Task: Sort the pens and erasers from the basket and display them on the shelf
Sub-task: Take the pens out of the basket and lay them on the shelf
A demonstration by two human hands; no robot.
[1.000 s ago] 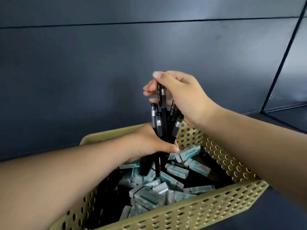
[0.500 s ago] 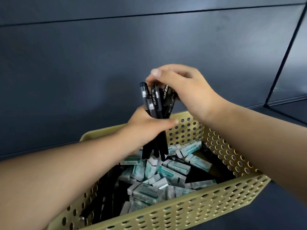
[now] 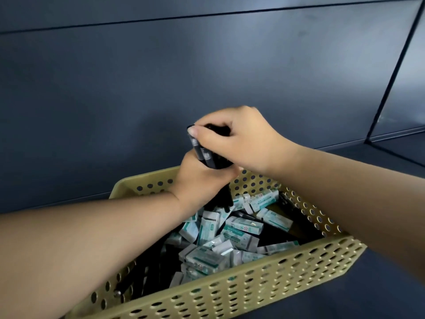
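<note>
A bundle of black pens (image 3: pixel 208 157) is held upright above the far part of a yellow perforated basket (image 3: pixel 241 288). The bundle is gripped round its middle by the left hand (image 3: pixel 202 180), whose fingers are curled about the barrels, and its upper ends are covered and clasped by the right hand (image 3: pixel 239 139), with the thumb laid across the tops. The lower ends of the pens reach down just above the heap inside the basket.

The basket is filled with many small erasers (image 3: pixel 230 233) in white and teal wrappers, piled loosely through its middle and right side. More black pens (image 3: pixel 147 270) are seen lying along its left side, partly hidden under the left forearm.

The basket is set on a dark blue-grey shelf (image 3: pixel 379 284). Behind it a back wall (image 3: pixel 161 88) of the same dark colour is seen, crossed near the top by a thin horizontal seam. At the right, a thin dark frame bar (image 3: pixel 391 77) is seen slanting down to the shelf.
</note>
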